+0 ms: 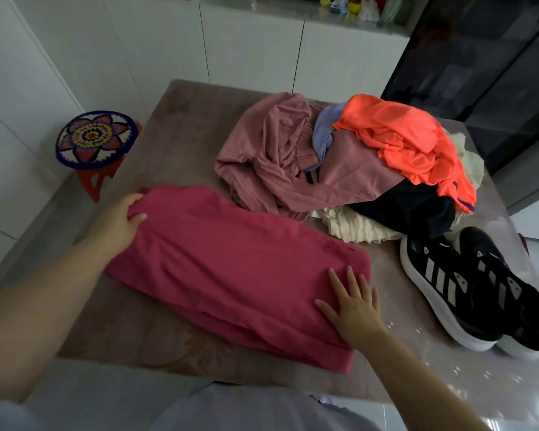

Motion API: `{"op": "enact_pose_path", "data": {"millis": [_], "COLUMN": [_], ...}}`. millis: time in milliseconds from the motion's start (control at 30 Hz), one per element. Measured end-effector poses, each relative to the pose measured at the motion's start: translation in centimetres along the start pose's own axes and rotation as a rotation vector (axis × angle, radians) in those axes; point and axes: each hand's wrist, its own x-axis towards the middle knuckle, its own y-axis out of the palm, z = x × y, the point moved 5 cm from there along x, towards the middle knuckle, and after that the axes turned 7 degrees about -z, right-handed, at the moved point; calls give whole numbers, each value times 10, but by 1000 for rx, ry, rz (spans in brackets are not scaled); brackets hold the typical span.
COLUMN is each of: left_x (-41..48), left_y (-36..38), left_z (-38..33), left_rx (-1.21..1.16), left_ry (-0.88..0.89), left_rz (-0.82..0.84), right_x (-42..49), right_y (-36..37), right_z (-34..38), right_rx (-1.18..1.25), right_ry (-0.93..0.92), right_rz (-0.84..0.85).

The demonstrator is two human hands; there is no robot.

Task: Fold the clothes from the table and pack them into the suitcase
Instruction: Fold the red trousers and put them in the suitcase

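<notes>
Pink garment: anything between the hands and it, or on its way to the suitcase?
Nothing between: left hand grips the pink garment at its left end, right hand presses flat on its right end. Suitcase is out of view, so that path can't be judged.

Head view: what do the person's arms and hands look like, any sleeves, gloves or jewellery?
Both forearms are bare: no sleeves reach them. The left hand and right hand wear no gloves, and no ring, watch or bracelet shows. A pale lavender-grey garment on the person's body fills the bottom edge.
</notes>
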Motion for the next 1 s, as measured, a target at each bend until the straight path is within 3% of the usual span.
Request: {"op": "enact_pose_path", "data": {"millis": [167,300,367,467,533,600,700,867,933,1000], "left_x": [23,26,19,5,-5,-8,-3,-13,-29,-56], "left_y": [-31,-8,10,44,66,81,87,89,96,110], "left_z": [2,25,23,3,4,19,25,5,-19,-53], "left_rx": [-62,249,515,605,655,724,731,721,658,522], "left_ry": [80,1,122,419,468,404,365,340,425,594], "left_rz": [-214,-10,38,152,274,387,424,389,362,401], "right_x": [2,7,6,-6,-17,-23,-28,-57,-74,-86], "right_y": [-1,12,13,10,16,28,42,49,51,55], "right_z": [33,41,43,51,53,43,21,8,3,-4], "right_rx": [65,2,-24,54,30,-21,10,276,315,342], "right_ry": [-27,-6,15,-12,-69,-38,105,267,215,159], "right_rz": [-30,-23,-50,-132,-163,-144,-92,-324,-459,-491]}}
